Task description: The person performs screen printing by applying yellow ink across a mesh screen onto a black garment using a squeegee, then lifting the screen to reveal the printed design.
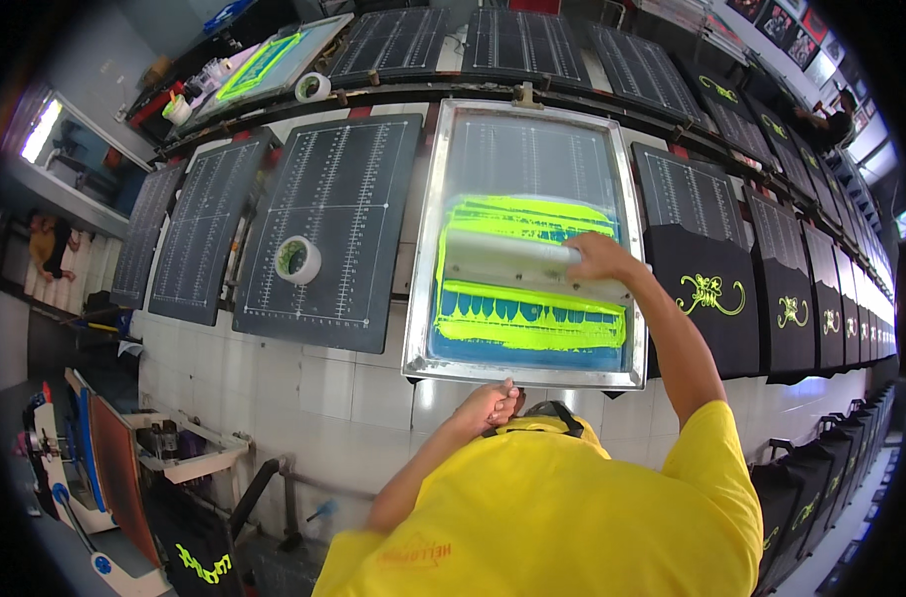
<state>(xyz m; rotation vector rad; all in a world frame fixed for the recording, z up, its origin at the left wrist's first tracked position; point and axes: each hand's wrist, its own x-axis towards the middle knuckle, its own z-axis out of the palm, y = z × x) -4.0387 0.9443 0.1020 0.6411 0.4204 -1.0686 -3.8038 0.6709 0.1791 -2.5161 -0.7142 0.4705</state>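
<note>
1. I am gripping the squeegee [517, 261] with my right hand [600, 257], fingers clenched around its right end, the pale bar lying across the middle of the screen.
2. I am bracing the screen frame [525, 374] with my left hand [488, 403], closed on the near metal edge at its middle.
3. The frame is lying flat on the tiled table [353, 388], between a bare black pallet board [338, 189] on my left and a row of black shirts [711, 289] on my right.
4. I am seeing neon yellow-green ink [527, 323] spread over the blue mesh in bands above and below the squeegee.
5. A roll of tape [298, 260] is sitting on the bare board to the left, well apart from the frame.
6. The nearest shirt is showing a yellow-green printed emblem [711, 295], and the shirts further right are carrying similar prints.
7. A second tape roll [312, 87] is resting on the far side, beside another screen [264, 65] with green ink.
</note>
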